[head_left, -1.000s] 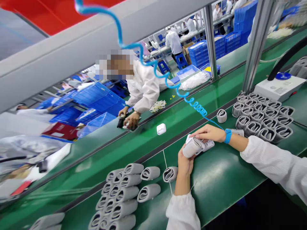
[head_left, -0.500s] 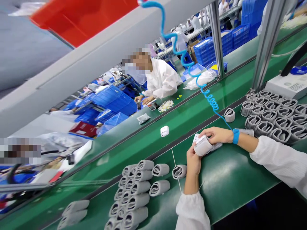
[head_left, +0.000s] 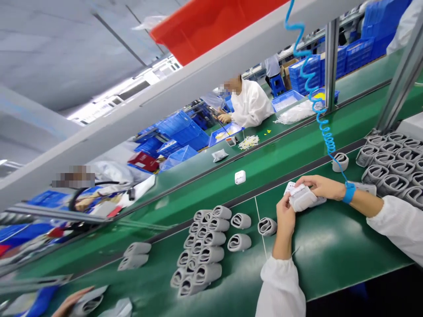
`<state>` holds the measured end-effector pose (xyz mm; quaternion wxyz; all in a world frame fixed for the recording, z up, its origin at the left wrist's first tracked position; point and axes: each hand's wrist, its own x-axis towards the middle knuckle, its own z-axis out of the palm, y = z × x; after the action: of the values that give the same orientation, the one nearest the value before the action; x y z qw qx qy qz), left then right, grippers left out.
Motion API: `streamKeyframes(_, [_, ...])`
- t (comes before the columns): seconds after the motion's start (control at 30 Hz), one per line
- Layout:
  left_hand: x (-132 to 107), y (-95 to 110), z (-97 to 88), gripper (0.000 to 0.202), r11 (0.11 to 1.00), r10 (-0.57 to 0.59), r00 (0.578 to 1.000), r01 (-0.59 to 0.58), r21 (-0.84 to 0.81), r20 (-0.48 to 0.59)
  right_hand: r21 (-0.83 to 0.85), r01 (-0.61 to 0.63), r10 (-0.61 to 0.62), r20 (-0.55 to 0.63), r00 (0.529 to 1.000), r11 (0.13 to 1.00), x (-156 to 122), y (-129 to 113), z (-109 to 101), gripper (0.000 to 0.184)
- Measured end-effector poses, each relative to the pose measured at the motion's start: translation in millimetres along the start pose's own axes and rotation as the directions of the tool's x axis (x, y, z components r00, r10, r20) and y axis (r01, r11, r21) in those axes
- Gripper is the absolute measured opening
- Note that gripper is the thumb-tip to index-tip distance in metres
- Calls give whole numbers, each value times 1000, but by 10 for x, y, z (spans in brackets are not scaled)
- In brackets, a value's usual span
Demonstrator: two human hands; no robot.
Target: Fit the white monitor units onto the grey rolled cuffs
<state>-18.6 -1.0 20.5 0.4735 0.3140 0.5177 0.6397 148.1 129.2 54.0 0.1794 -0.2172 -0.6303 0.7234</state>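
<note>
Both of my hands are closed on a white wrist blood pressure monitor (head_left: 301, 199) with a pale wrap, held over the green table (head_left: 330, 255). My left hand (head_left: 286, 215) grips its near left side. From the right, my right hand (head_left: 325, 187) holds its top edge, with a blue wrist strap (head_left: 349, 193) behind it. Just behind the held monitor, a white unit (head_left: 290, 187) shows in part. Beneath my right fingers a flat greyish piece (head_left: 319, 201) is partly hidden. One rolled grey cuff (head_left: 267, 226) lies left of my left wrist.
Rows of rolled cuffs (head_left: 208, 255) stand to the left, more cuffs (head_left: 393, 163) to the right. A white unit (head_left: 240, 177) sits on the green belt (head_left: 211, 187). A coiled blue cord (head_left: 325, 132) hangs to my wrist strap. Another person's hand (head_left: 71, 304) holds a cuff, lower left.
The view has swung left, so the scene sits further right. The held monitor is turned slightly in my hands. Another person's hand with a cuff has come into view at lower left.
</note>
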Motion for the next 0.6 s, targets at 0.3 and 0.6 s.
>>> streamKeyframes(0.3, [158,-139,62,51,965,66,951,-138,-224,-302,327,-68,133,-179,975,943,6,73,252,50])
streamKeyframes(0.6, [134,-226,119,60,942,335,914,-320,103,-230,-339,90,-205,-320,925,937,886,-210,-132,40])
